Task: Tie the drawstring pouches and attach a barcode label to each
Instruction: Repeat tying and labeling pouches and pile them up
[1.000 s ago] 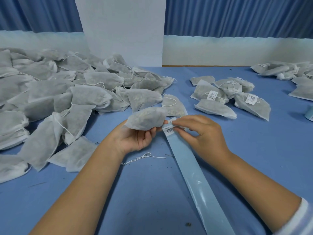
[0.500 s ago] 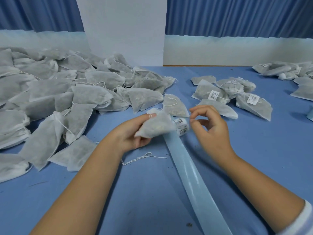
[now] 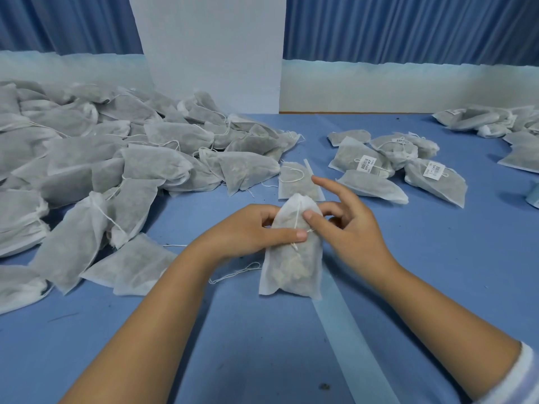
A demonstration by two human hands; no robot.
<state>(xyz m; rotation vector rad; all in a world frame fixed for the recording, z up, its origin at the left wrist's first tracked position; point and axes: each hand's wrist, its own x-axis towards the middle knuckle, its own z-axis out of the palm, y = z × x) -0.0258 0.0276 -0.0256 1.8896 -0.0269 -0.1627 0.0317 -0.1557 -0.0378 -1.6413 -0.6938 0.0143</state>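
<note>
I hold one white drawstring pouch (image 3: 294, 258) above the middle of the blue table, its gathered neck pointing away from me. My left hand (image 3: 248, 231) grips its left side with the thumb laid across the front. My right hand (image 3: 347, 225) pinches the upper right of the pouch: the thumb presses beside the drawstring, the curled fingers are behind, and the index finger sticks up. No barcode label shows on the side of this pouch facing me. A pale blue label backing strip (image 3: 344, 330) runs from under the pouch towards me.
A big heap of unlabelled pouches (image 3: 87, 158) covers the left of the table. Several pouches with barcode labels (image 3: 367, 164) lie at the right, more pouches (image 3: 495, 121) at the far right. A loose string (image 3: 233, 272) lies near my left wrist. A white panel (image 3: 210, 53) stands behind.
The pouch has turned from lying sideways to pointing away from me, and its label has gone out of sight. My right hand moved in from the strip onto the pouch.
</note>
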